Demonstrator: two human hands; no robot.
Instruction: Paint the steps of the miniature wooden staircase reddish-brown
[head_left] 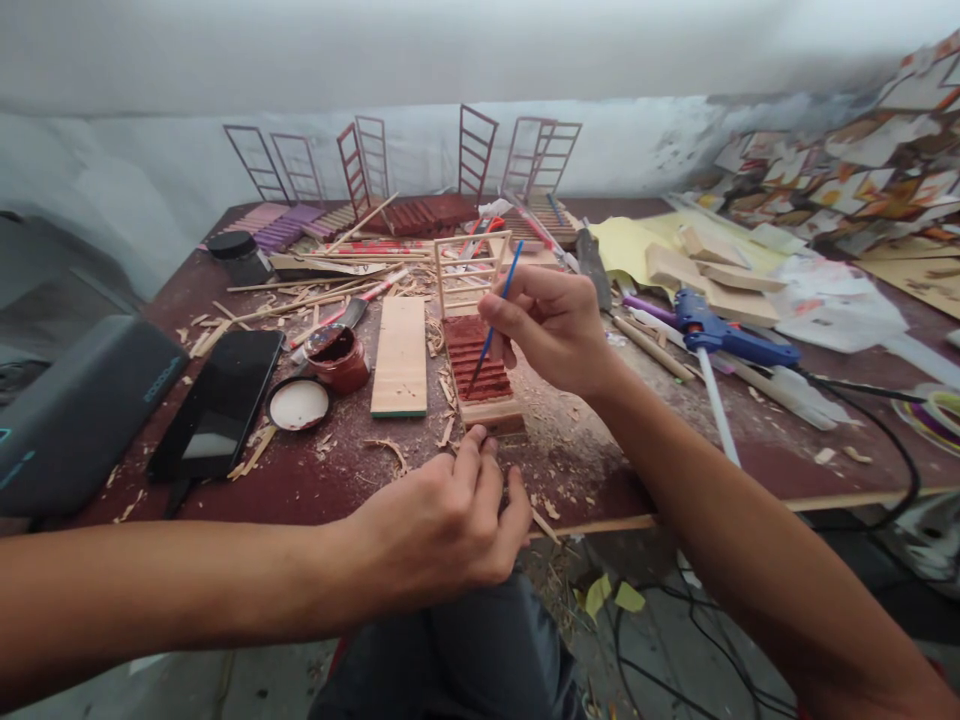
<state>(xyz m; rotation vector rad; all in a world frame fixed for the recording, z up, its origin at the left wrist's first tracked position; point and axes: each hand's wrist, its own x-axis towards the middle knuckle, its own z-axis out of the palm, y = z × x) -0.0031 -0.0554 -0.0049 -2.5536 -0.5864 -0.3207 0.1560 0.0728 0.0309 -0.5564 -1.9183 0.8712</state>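
My right hand point(551, 325) pinches a thin blue paintbrush point(512, 275), its tip down on a small wooden stepped model point(472, 350). The steps are coated dark red, while the front strip of the model and the ladder-like frame point(441, 275) at its back are bare wood. My left hand point(457, 510) lies in front, fingers stretched out, with fingertips touching the model's near edge. Left of the model is a plain wooden board point(399, 355). Beside that stands an open jar of dark red paint point(339, 362), its lid point(300, 404) lying upside down.
A phone point(221, 400) and a dark box-shaped device point(82, 410) lie at the left. A blue glue gun point(727, 330) with a cable rests at the right, near wood blocks point(712, 275). Painted ladder frames point(478, 150) stand at the back. Wood shavings litter the table point(315, 495).
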